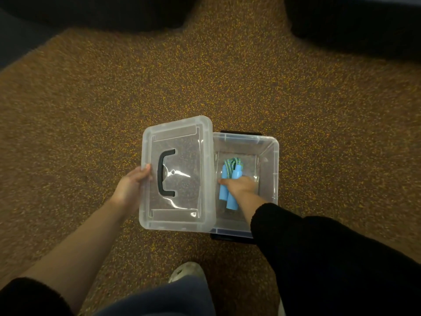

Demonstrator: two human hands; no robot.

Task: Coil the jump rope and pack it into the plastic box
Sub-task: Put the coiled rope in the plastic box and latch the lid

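A clear plastic box [272, 160] stands open on the speckled carpet. Inside it lies the jump rope [230, 179], its two blue handles side by side and its blue-green cord bunched at the far end. My right hand [239, 185] reaches into the box and closes around the handles. My left hand [134, 183] grips the left edge of the clear lid [180, 174], which has a black carry handle and is held just left of the box, overlapping its left rim.
Brown speckled carpet [227, 76] surrounds the box. Dark furniture shapes fill the far left [98, 10] and far right [355, 19] corners. My shoe [189, 271] and trouser leg sit at the bottom, close to the box.
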